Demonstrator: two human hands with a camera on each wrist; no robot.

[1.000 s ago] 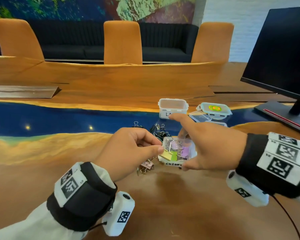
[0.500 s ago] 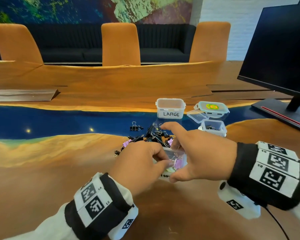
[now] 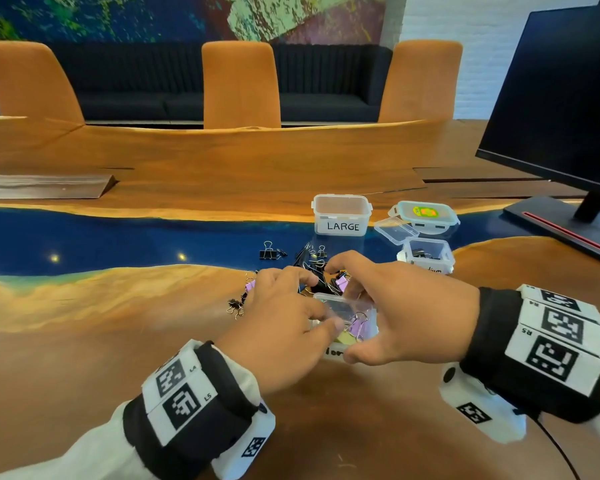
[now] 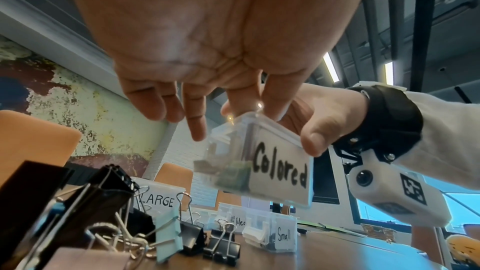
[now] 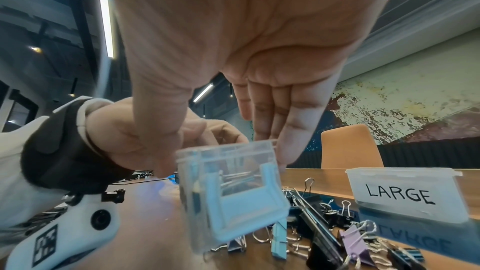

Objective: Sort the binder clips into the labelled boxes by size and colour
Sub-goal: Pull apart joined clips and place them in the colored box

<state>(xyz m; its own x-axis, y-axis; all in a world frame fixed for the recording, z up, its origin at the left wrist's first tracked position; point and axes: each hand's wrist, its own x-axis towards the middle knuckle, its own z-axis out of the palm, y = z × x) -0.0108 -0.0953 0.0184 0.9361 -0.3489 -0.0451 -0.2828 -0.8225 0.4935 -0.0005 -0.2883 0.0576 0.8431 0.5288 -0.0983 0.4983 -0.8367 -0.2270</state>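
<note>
Four labelled boxes (image 4: pixel 280 174); two hands (image 3: pixel 406 313) hold one.

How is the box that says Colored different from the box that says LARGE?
The Colored box is held up off the table by the right hand; the LARGE box stands on the table. The Colored box has pastel clips inside; the LARGE box looks empty. The LARGE box looks bigger. Both are clear plastic with handwritten white labels.

Clip pile (image 3: pixel 312 268) before LARGE box (image 3: pixel 342 216), monitor (image 3: pixel 555 98) right.
</note>
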